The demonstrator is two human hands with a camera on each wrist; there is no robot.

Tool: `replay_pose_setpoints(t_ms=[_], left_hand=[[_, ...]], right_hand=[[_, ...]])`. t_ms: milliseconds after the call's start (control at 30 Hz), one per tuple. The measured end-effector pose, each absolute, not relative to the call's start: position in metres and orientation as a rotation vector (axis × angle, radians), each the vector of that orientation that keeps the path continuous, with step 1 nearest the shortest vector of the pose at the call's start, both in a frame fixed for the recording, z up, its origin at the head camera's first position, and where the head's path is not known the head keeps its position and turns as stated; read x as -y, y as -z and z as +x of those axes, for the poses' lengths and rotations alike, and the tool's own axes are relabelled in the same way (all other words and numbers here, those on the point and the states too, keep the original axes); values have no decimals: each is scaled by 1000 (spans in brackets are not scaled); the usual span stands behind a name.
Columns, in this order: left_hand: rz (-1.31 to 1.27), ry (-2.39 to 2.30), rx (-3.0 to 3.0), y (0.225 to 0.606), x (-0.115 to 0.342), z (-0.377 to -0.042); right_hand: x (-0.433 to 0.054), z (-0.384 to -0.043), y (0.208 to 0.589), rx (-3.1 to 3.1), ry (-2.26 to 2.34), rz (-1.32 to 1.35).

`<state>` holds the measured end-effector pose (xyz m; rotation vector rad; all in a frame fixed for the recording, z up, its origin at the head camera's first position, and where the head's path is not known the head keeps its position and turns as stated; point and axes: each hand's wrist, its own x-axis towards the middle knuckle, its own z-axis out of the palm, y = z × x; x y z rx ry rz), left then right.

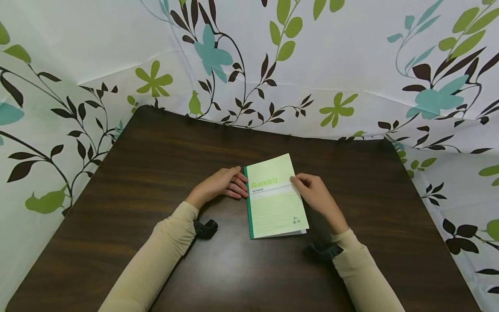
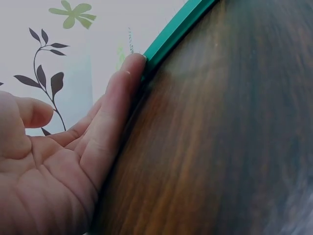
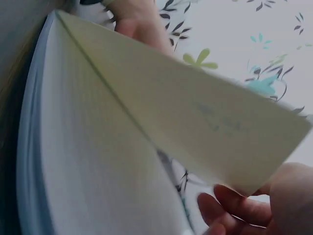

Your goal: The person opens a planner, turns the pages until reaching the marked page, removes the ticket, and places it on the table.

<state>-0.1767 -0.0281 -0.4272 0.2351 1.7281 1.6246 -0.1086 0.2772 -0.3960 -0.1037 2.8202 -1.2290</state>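
While only right-wrist view shows inside of cover [image 3: 186, 98], notebook [image 1: 277, 212] between loose left grip [image 1: 224, 184] at spine [image 1: 250, 216] and right grip [image 1: 313, 190], seemingly pinching cover.

A pale green notebook [image 1: 278, 212] with a dark green spine [image 1: 250, 216] and bright green letters [image 1: 264, 183] lies slightly turned on the brown table [image 1: 175, 143]. The right hand [image 1: 315, 195] pinches its lifted cover [image 3: 186, 103] above white pages [image 3: 102, 147]; the left hand [image 1: 224, 183] touches the spine.

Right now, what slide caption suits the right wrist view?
Right hand holds the notebook cover raised from the pages.
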Motion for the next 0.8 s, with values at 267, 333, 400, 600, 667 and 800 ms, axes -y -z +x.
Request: replay_pose_setpoints(t_ms=[267,333,400,600,667,800], left_hand=[[262,-1622,-1683,424,33,-178],[273,-1638,-1643,424,36,-179],[285,-1666,-1596,426,41,-180],[347,-1762,-1476,430,51,-182],[360,-1775,-1467,430,54,-181],[371,-1796,-1471,431,61,-176]], right_hand=[[-256,-88,368,-2612,1404,-354],[-247,-81,365,-2550,1439,-465],[-237,-76,365,-2487,1454,-581],[-213,-66,377,-2448,1318,-761],[-208,-64,383,-2468,1245,-797],[-201,-60,393,-2471,1125,-855]])
